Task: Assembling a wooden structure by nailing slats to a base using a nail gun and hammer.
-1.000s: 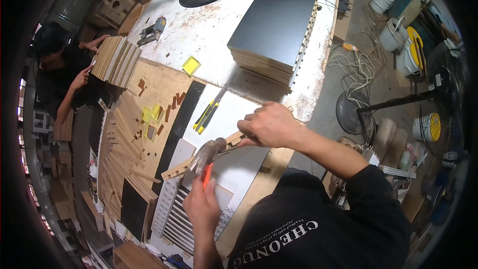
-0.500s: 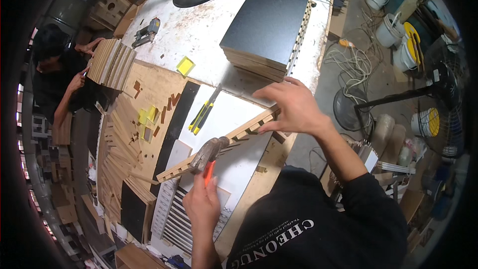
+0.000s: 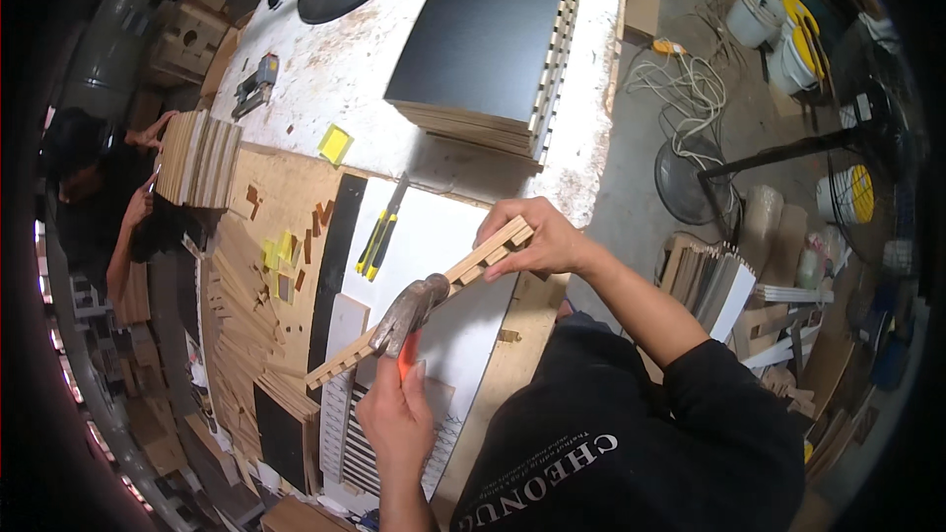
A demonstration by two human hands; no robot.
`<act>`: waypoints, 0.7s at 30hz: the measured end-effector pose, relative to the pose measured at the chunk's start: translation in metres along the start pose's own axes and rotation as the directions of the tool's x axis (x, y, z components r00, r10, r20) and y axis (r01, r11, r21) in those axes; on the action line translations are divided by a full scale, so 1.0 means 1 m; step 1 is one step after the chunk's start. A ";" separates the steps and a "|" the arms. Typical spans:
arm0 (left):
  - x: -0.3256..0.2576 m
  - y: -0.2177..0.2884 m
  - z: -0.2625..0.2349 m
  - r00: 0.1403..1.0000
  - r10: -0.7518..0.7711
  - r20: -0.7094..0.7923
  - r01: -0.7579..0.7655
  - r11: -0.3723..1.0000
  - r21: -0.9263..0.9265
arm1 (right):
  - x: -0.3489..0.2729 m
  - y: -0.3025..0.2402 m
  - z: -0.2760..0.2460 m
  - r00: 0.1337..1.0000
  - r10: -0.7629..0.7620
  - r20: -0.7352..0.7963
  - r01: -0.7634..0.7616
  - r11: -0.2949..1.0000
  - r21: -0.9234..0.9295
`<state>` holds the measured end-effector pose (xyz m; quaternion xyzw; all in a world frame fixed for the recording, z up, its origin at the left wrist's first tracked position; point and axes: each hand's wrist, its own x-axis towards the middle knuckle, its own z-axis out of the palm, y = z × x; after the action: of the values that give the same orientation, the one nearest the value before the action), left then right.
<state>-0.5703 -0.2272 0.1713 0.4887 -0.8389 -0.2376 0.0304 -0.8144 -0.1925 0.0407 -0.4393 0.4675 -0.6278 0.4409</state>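
My left hand is wrapped round the orange handle of a claw hammer, gripping it close under the worn metal head. The head lies across a notched wooden board, seen edge-on and slanting up to the right. The far right end of that board is pinched in my right hand, thumb below and fingers behind. Beneath both hands are a white sheet and a slatted piece with black and white bars. A yellow-and-black utility knife lies beyond the board.
A stack of black-topped boards stands at the back. A nail gun, yellow tray and loose wood strips lie leftward. At far left, a person's hands touch stacked boards. Cables and a fan are right.
My right hand has gone from spread fingers to a closed grip on the board's end. The board has tilted slightly, and the whole view has shifted.
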 end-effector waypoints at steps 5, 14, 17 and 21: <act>-0.001 0.014 0.004 0.966 0.202 -0.160 -0.217 0.972 -0.087 | -0.004 0.001 -0.002 1.000 0.003 0.006 -0.003 1.000 0.015; 0.008 0.025 0.003 0.990 0.135 -0.049 -0.138 0.987 -0.077 | -0.001 0.003 -0.003 1.000 -0.021 0.017 0.021 0.999 -0.041; 0.010 0.038 0.007 0.988 0.142 -0.064 -0.147 0.986 -0.078 | -0.001 -0.001 -0.005 0.999 -0.028 0.018 0.030 0.995 -0.096; 0.020 0.030 0.014 0.994 0.102 0.039 -0.103 0.994 0.020 | -0.001 -0.001 -0.002 1.000 0.006 0.029 -0.003 0.995 -0.096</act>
<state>-0.6089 -0.2265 0.1677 0.4407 -0.8659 -0.2355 0.0212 -0.8162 -0.1907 0.0411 -0.4681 0.4915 -0.5970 0.4276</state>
